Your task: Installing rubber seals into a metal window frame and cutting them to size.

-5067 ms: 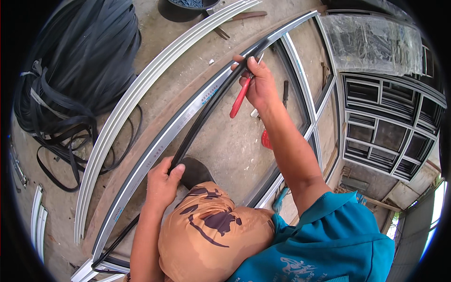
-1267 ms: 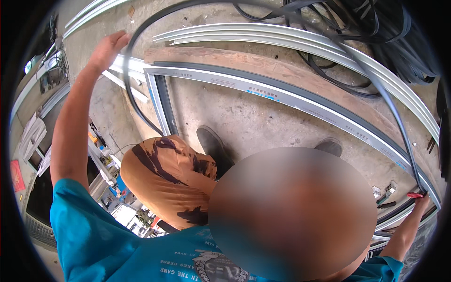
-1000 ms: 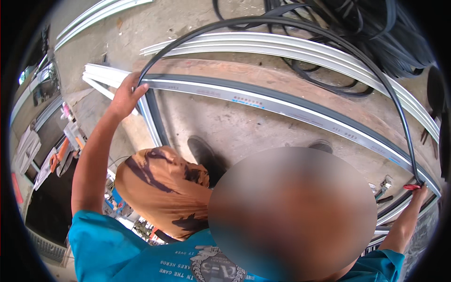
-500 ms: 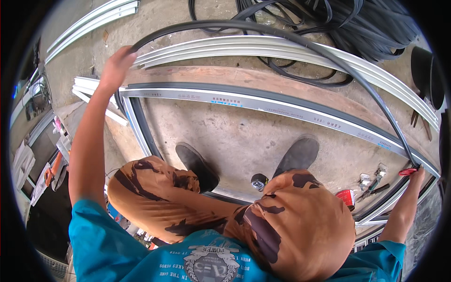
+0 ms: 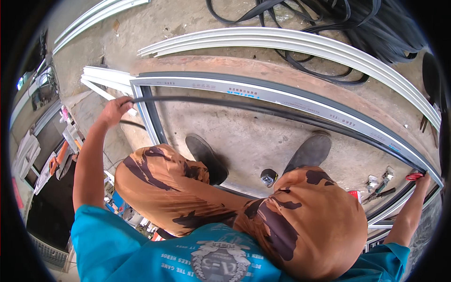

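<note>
Black rubber gasket strip (image 5: 282,113) runs in a long line from the left hand (image 5: 114,111) at the frame's left corner across to the right hand (image 5: 419,181) at the far right end, lying along the inner edge of the white window frame (image 5: 263,91). It looks soft, light and springy, likely to sag or twist wherever it is unsupported, so it is best taken by pinching it close to the groove, a short stretch at a time. The left hand is closed, fingers pinching the strip's end just at the corner of the frame. The right hand is clenched round a red-handled tool (image 5: 414,176) touching the frame's end; whether it also grips the strip I cannot tell. The frame lies flat on the concrete floor (image 5: 244,141), both shoes standing inside it. Beyond it, farther off, lie more white profiles (image 5: 300,44) and a heap of black rubber coils (image 5: 376,23). Small tools (image 5: 380,183) lie near right
</note>
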`<move>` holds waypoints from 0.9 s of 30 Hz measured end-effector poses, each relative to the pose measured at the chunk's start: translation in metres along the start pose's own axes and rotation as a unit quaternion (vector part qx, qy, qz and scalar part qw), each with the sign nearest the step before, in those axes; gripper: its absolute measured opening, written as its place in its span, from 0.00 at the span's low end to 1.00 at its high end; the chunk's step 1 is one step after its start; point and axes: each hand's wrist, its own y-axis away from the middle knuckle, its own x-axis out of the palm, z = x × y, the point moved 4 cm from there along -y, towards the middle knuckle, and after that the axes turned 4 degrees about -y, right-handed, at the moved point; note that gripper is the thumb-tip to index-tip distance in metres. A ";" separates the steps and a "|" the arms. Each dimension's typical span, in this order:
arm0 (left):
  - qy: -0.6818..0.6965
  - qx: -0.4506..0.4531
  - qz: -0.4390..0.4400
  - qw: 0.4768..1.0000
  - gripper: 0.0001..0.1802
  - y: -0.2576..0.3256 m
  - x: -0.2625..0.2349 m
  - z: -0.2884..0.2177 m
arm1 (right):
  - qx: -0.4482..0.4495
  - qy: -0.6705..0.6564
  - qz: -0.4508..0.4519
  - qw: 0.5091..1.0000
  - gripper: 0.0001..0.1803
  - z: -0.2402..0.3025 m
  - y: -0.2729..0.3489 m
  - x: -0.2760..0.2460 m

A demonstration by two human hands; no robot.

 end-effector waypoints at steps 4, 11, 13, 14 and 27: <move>0.053 -0.058 -0.027 0.996 0.23 -0.034 0.003 0.032 | 0.007 0.007 0.015 1.000 0.13 -0.003 0.000 0.003; 0.077 -0.138 -0.030 0.987 0.20 -0.054 0.018 0.060 | -0.021 0.019 0.051 0.998 0.16 0.003 -0.017 -0.001; 0.044 -0.142 -0.041 0.988 0.20 -0.059 0.011 0.047 | -0.017 0.020 0.076 0.997 0.15 0.006 -0.025 -0.016; 0.011 -0.148 -0.054 0.987 0.20 -0.061 0.007 0.040 | -0.017 0.020 0.073 0.997 0.15 0.007 -0.029 -0.023; -0.110 -0.117 -0.082 0.984 0.21 -0.043 -0.004 0.004 | 0.033 0.042 0.056 0.997 0.15 -0.006 -0.045 -0.019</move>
